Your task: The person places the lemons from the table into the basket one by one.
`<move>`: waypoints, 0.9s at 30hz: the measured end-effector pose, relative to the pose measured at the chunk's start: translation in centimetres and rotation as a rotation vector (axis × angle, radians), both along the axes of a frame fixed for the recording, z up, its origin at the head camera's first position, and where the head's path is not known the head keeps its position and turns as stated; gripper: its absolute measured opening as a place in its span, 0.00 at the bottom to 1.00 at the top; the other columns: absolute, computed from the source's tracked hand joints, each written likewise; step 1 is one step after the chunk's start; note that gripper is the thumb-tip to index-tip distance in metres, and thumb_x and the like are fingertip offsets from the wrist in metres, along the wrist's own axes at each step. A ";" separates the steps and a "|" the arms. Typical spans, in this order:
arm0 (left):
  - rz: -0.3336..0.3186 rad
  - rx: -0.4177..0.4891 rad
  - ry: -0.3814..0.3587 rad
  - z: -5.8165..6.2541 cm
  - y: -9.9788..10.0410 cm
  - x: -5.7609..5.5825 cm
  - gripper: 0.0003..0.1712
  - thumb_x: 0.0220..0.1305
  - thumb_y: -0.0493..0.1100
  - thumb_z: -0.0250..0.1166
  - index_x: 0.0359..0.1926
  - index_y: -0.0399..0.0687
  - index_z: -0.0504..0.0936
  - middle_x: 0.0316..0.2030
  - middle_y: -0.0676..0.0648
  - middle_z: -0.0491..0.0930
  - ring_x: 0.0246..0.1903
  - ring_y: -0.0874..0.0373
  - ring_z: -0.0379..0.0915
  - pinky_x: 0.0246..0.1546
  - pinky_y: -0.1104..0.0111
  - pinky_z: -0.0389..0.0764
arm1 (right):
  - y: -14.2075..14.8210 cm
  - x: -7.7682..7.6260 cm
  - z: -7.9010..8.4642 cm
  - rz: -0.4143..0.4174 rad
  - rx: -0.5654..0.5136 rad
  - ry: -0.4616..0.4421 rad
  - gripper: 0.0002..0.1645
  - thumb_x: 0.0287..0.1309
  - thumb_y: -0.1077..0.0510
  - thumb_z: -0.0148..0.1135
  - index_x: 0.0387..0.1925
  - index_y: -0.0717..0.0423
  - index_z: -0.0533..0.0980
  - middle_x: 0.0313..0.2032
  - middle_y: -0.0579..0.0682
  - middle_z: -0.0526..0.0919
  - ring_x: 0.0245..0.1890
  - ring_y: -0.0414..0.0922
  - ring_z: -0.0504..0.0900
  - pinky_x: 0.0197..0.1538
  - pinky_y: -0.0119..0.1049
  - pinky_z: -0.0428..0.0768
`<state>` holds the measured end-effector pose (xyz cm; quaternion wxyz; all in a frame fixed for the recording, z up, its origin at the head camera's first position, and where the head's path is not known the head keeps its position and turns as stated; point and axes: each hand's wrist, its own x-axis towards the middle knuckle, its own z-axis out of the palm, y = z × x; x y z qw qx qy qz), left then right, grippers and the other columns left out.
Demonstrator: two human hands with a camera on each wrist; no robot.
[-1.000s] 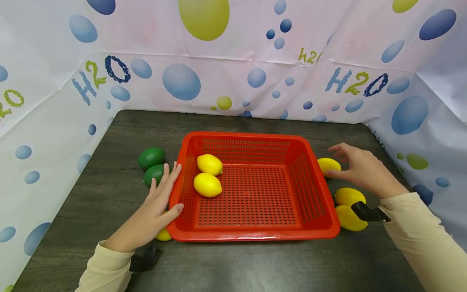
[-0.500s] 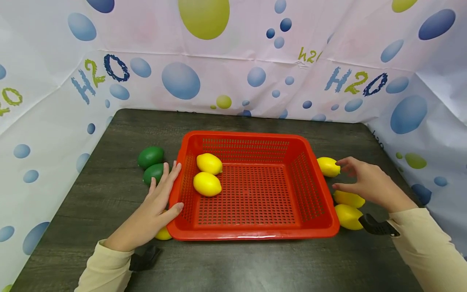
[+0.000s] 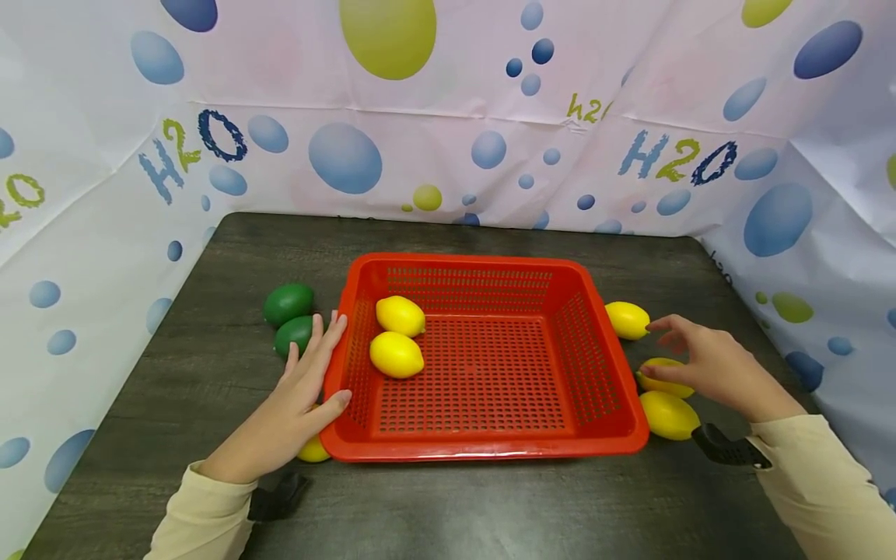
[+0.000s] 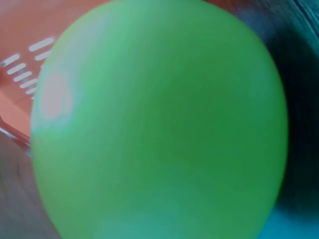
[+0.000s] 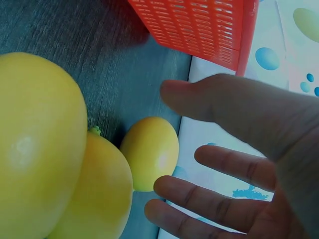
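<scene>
A red plastic basket stands mid-table with two lemons inside at its left end. My left hand rests on the basket's left rim, fingers spread and straight. Beside it lie two dark green fruits, one partly covered by the fingers, and a mostly hidden yellow fruit. A smooth, rounded green surface fills most of the left wrist view. My right hand hovers right of the basket, its fingers loosely bent and holding nothing. Around it lie a far lemon, a middle lemon and a near lemon.
The dark wood-grain table carries everything. A white printed sheet with blue and green dots closes off the back and both sides. The basket's slotted wall stands close to the lemons in the right wrist view.
My right hand has drawn back from the far lemon, moving right and toward me, over the middle lemon. The left hand and basket have stayed in place.
</scene>
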<state>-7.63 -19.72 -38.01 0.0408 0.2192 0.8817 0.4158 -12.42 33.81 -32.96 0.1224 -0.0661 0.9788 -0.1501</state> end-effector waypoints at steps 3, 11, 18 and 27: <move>-0.002 0.004 0.002 -0.1 -0.1 0.0 0.49 0.77 0.47 0.57 0.84 0.61 0.33 0.82 0.48 0.31 0.79 0.43 0.17 0.72 0.36 0.21 | 0.1 0.2 -0.1 -0.002 -0.005 -0.015 0.44 0.59 0.40 0.74 0.65 0.63 0.69 0.54 0.71 0.81 0.52 0.69 0.80 0.44 0.62 0.83; -0.012 0.009 0.004 -0.1 0.0 -0.1 0.49 0.78 0.46 0.57 0.84 0.61 0.32 0.82 0.47 0.31 0.79 0.42 0.17 0.72 0.37 0.21 | 0.2 1.0 -0.2 -0.012 -0.008 -0.018 0.44 0.58 0.40 0.75 0.65 0.63 0.70 0.48 0.63 0.86 0.45 0.61 0.84 0.42 0.58 0.84; -0.022 0.019 0.010 -0.2 0.0 -0.2 0.49 0.78 0.46 0.56 0.84 0.60 0.33 0.82 0.47 0.31 0.79 0.41 0.17 0.72 0.36 0.22 | 0.5 1.6 -0.3 0.004 -0.019 0.003 0.41 0.58 0.41 0.75 0.62 0.64 0.73 0.46 0.59 0.86 0.44 0.59 0.84 0.41 0.56 0.84; -0.020 0.024 0.018 -0.1 -0.1 -0.1 0.49 0.77 0.45 0.57 0.84 0.59 0.33 0.82 0.47 0.32 0.79 0.42 0.16 0.72 0.37 0.21 | 0.6 2.4 -0.2 0.011 -0.019 0.009 0.39 0.57 0.41 0.76 0.60 0.62 0.76 0.42 0.51 0.86 0.41 0.52 0.84 0.38 0.51 0.83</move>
